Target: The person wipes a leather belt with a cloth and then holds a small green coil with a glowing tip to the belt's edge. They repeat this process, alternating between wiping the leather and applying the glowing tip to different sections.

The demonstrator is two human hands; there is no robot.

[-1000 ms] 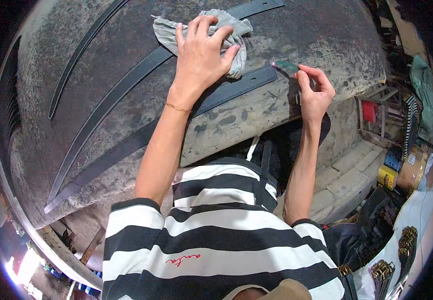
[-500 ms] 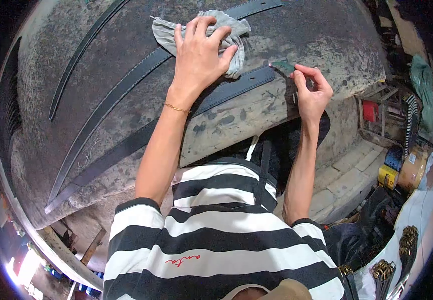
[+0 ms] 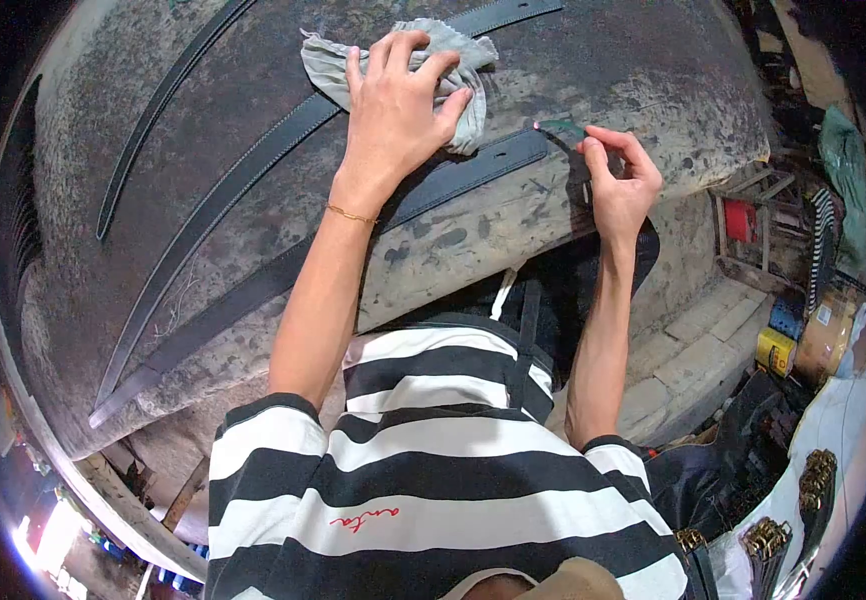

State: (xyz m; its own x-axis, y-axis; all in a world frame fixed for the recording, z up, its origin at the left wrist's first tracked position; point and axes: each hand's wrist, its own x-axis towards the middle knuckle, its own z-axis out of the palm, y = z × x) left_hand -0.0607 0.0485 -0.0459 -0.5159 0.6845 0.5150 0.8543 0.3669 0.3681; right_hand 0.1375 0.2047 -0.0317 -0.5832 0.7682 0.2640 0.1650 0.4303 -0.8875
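My left hand (image 3: 399,108) presses down on a crumpled grey cloth (image 3: 473,75), fingers bent and spread over it. Under the cloth runs a dark leather belt strap (image 3: 253,163) with pale edge stitching, emerging on both sides. My right hand (image 3: 625,178) pinches a short, curved, dark-green stick (image 3: 563,127) between thumb and fingertips. Its bright pinkish tip is at the upper corner of a second belt strap (image 3: 483,172), close to the end with a slot-like hole. That strap lies along the near edge of the work surface, partly hidden by my left forearm.
Another stitched strap (image 3: 158,110) curves across the upper left of the worn, stained work surface (image 3: 643,100). To the right stand a wooden rack (image 3: 753,215), a yellow tin (image 3: 775,352) and a cardboard box (image 3: 828,335). Bundles of straps with brass-coloured buckles (image 3: 768,540) are at lower right.
Almost nothing differs. The right hand and the green stick have shifted very slightly left; the left hand stays on the cloth.
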